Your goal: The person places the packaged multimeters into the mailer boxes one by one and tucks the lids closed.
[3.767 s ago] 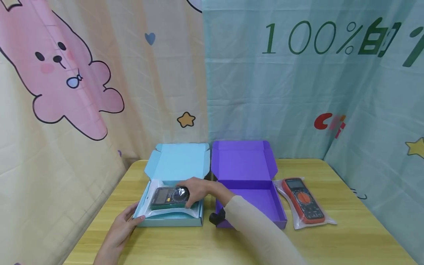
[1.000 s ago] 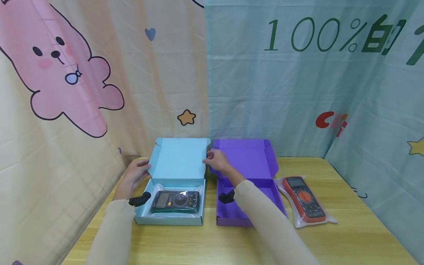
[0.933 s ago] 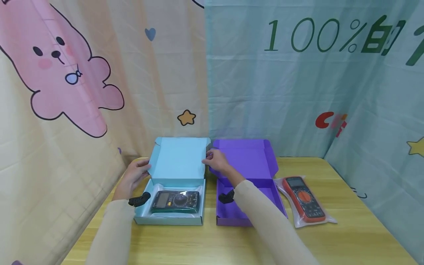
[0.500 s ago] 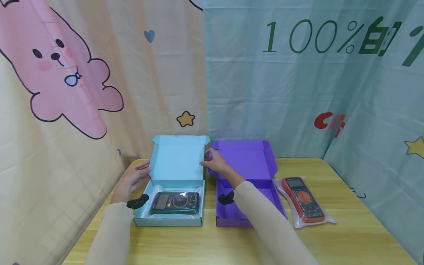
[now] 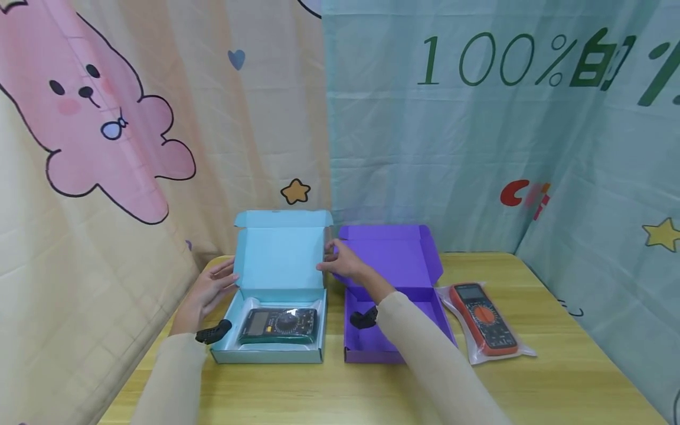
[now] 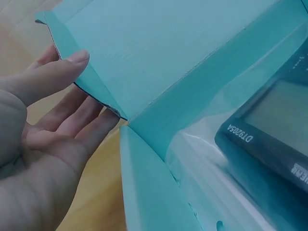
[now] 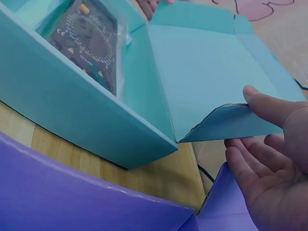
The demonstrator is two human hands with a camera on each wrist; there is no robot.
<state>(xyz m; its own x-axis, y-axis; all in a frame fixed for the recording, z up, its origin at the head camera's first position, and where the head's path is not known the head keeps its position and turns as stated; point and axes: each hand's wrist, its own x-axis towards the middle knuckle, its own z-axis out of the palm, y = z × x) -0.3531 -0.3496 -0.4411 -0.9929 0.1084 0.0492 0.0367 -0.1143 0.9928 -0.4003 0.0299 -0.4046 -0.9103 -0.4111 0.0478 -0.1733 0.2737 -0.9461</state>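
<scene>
The light blue cardboard box (image 5: pixel 268 356) stands with its lid (image 5: pixel 281 254) raised and tilted back. Inside it, a dark digital multimeter (image 5: pixel 278 324) marked DT9205A lies in a clear plastic bag. My left hand (image 5: pixel 209 289) pinches the lid's left side flap (image 6: pixel 89 84), thumb on the inner face and fingers behind. At the other side, my right hand (image 5: pixel 342 261) has its thumb on the lid's right side flap (image 7: pixel 231 122) and its fingers beneath. The far ends of the right fingers are partly hidden by the flap.
An open purple box (image 5: pixel 372 356) stands just to the right, under my right forearm. Beyond it, a red multimeter (image 5: pixel 484 319) in a clear bag lies on the wooden table (image 5: pixel 563 378). Printed curtains (image 5: pixel 255 130) hang close behind the table.
Earlier my right hand was on the dark multimeter inside the blue box and my left at the box's corner. Both hands have since moved to the lid's flaps, and the lid has risen somewhat.
</scene>
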